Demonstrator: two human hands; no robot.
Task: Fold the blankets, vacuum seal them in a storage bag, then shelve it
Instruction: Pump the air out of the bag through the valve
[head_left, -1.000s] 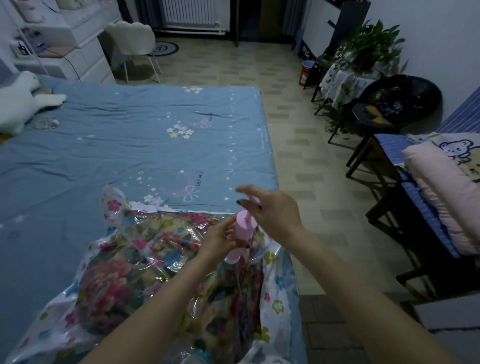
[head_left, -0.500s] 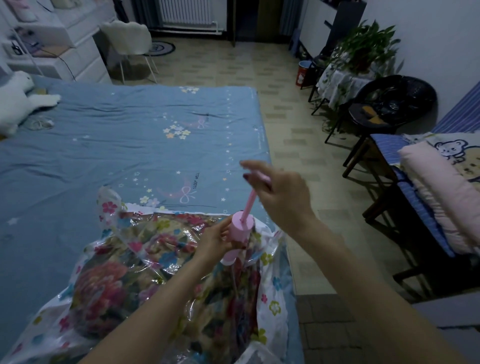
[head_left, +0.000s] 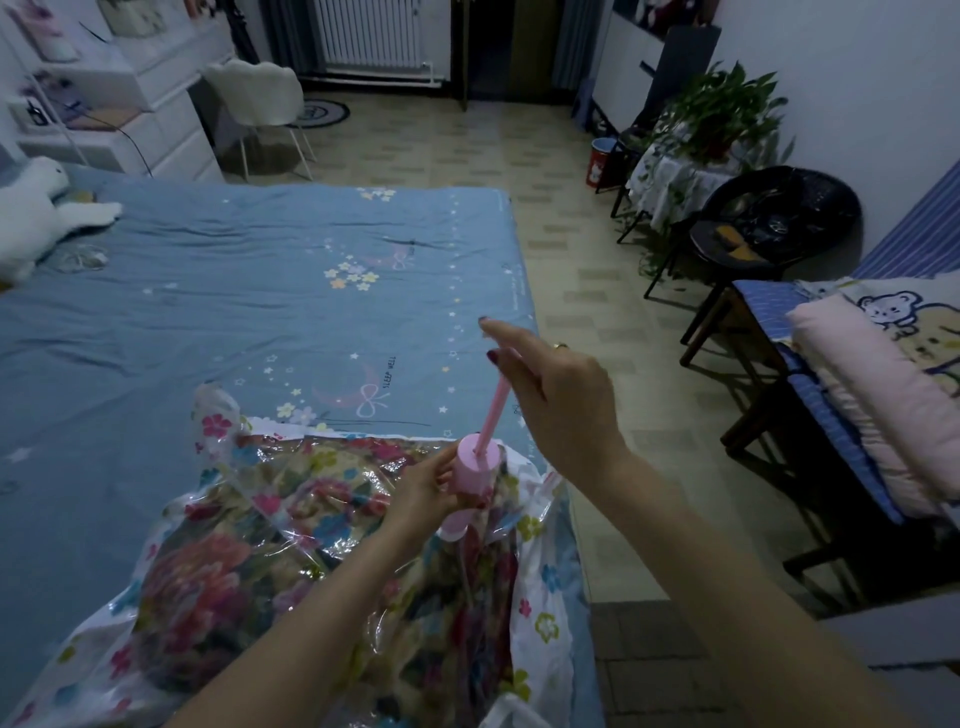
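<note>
Fingers of your left hand wrap the pink pump barrel on the storage bag at the bed edge, right hand pinching its raised handle; film looks slippery, blankets soft, so grip corners.

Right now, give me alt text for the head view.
A left hand grips a pink pump standing on a floral storage bag on a blue bed, while the right hand holds its plunger pulled up. Folded bedding lies on the right.
</note>
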